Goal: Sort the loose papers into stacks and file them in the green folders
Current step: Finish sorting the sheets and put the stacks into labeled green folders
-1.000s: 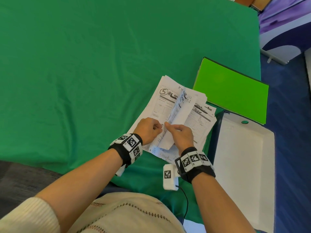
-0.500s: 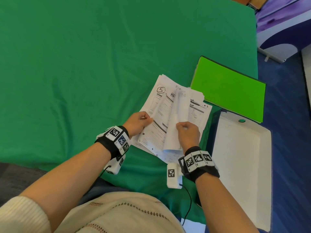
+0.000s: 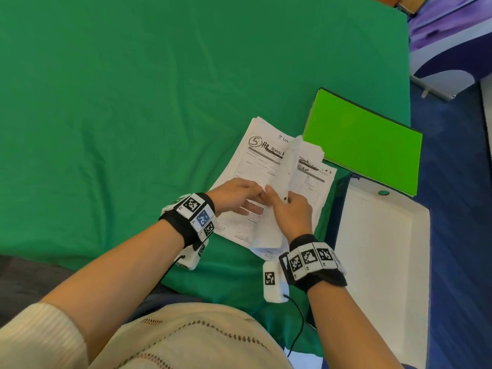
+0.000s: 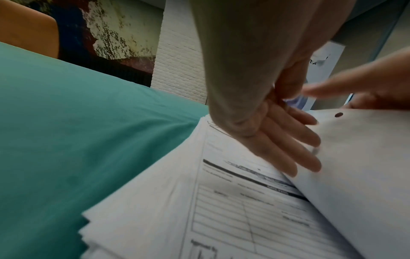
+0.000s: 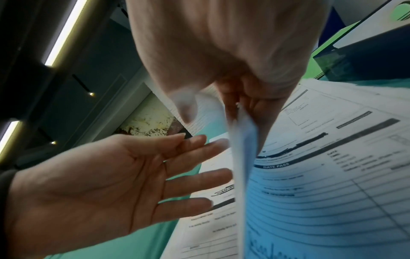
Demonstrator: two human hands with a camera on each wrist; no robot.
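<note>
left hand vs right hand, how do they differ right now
The left hand has straight fingers lying flat on the paper pile; the right hand pinches a lifted bunch of sheets. The left palm faces down, the right stands edge-on. Both wear marker wristbands and work over the same pile.

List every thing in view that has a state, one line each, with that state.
paper pile: flat on the green cloth, edges uneven
lifted sheets: raised on edge, pinched by the right hand
left hand: fingers straight, against the lifted sheets
green folders: closed, stacked flat
white tray: holding nothing visible
</note>
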